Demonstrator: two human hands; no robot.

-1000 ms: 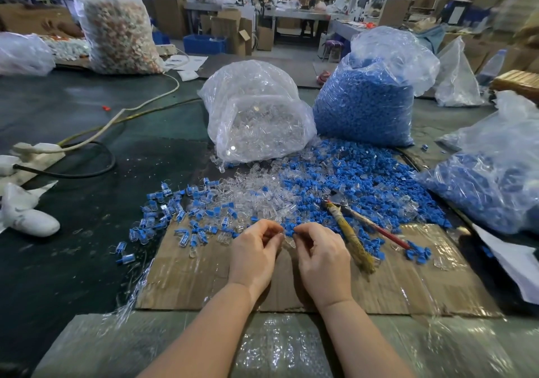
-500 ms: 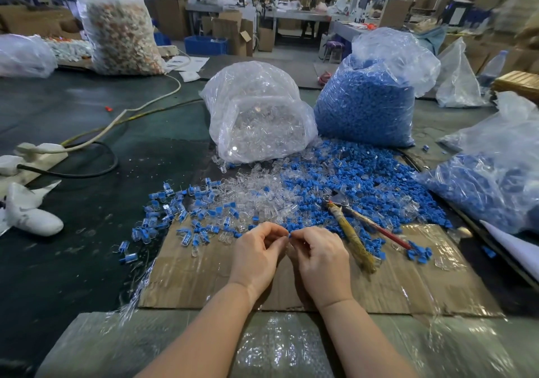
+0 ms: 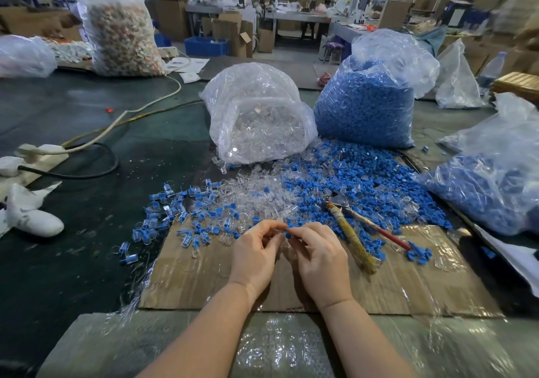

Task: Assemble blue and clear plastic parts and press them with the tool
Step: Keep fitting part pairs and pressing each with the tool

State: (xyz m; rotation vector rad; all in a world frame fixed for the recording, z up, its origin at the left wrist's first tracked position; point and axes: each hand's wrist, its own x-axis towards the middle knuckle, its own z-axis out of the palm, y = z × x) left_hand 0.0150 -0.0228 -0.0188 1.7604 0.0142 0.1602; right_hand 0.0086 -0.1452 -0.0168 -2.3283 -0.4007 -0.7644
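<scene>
My left hand and my right hand meet fingertip to fingertip over the cardboard sheet. Between the fingertips sits a small blue part, pinched by my right hand; my left hand's fingers curl around something clear that is mostly hidden. Beyond the hands lie a heap of loose clear parts and a heap of loose blue parts. Joined blue-and-clear pieces are scattered to the left. Pliers with taped handles lie to the right of my right hand.
A bag of clear parts and a bag of blue parts stand behind the heaps. Another blue-filled bag lies at the right. White shoes and cables lie at the left on the dark table.
Both hands have drawn closer together and lifted slightly off the cardboard. A blue part now shows between the fingertips.
</scene>
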